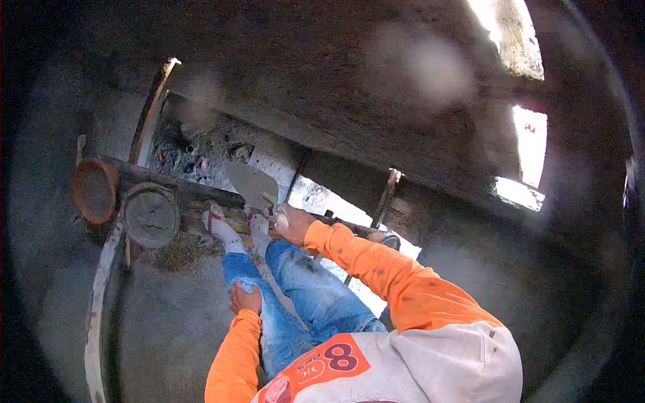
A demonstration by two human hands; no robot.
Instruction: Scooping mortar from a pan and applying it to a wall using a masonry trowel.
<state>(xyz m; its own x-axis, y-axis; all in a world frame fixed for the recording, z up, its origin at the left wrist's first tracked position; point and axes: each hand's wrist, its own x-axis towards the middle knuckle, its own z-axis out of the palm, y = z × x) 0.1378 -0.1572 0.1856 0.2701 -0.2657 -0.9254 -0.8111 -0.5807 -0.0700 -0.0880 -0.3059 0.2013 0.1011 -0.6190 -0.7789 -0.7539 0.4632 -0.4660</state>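
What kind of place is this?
Probably a building site: the right hand holds a big trowel, there's a round grey pan of what looks like mortar, and the wall is bare and rough.

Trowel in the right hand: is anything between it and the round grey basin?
Yes: in this view, a wooden beam crosses between the trowel and basin; the left foot lies just below. Relative heights are unclear.

The trowel blade point(251, 183) is matt, probably metal; the sleeves point(366, 258), cloth.
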